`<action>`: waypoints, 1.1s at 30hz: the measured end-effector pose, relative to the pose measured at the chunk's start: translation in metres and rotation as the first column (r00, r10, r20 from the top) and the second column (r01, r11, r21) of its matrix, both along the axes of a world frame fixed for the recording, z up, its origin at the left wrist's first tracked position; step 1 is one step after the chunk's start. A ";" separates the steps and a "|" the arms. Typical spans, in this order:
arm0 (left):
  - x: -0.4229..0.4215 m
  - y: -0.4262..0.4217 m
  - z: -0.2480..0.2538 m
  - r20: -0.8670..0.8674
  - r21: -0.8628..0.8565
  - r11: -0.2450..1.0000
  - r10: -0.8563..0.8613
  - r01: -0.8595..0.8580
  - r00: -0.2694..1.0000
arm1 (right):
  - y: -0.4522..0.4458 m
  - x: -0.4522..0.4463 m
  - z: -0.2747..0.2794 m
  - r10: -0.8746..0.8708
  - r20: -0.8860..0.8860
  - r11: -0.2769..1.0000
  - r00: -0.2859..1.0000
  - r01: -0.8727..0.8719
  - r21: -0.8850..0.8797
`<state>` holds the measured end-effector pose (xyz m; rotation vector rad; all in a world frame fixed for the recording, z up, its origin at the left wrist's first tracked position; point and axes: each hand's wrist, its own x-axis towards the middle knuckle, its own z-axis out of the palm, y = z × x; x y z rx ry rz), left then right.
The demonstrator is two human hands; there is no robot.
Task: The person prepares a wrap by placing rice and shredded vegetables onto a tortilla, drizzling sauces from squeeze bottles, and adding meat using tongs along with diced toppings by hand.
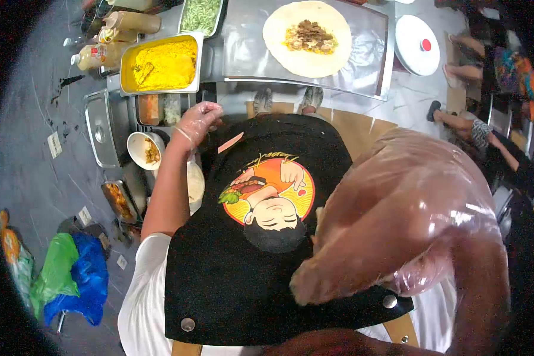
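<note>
My left hand [199,123], in a clear plastic glove, hovers beside the black apron [267,133] on my body, its fingers curled with nothing visible in them. My right hand [409,207], also in a clear glove, is raised very close to the camera. One finger stretches towards the lower left; the others are partly hidden. A large tortilla [274,35] lies flat on the metal work surface [243,53], with a filling of chopped brown meat [310,34] over yellow and pale bits. A thin pink strip [230,142] shows at the apron's edge near my left hand.
At left stand a metal pan of yellow food [163,62], a pan of green pieces [200,16], sauce bottles [95,57], a white bowl [137,148] and a metal lid [101,127]. A white lid [417,44] with a red knob is at right. People's legs [466,71] show beyond.
</note>
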<state>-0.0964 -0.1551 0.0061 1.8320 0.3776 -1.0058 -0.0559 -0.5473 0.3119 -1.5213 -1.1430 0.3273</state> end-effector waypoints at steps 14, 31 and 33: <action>-0.097 -0.086 -0.026 0.217 0.192 0.971 0.098 -0.141 0.971 | -0.080 0.066 -0.064 0.137 -0.272 0.969 0.952 -0.186 -0.163; -0.227 0.187 0.025 0.423 0.745 0.544 0.063 -0.387 0.904 | 0.219 0.005 -0.187 0.306 -0.167 0.711 0.937 -0.342 -0.615; -0.222 0.213 0.018 0.412 0.771 0.564 -0.089 -0.295 0.907 | 0.304 -0.016 -0.200 0.446 0.043 0.743 0.894 -0.343 -0.575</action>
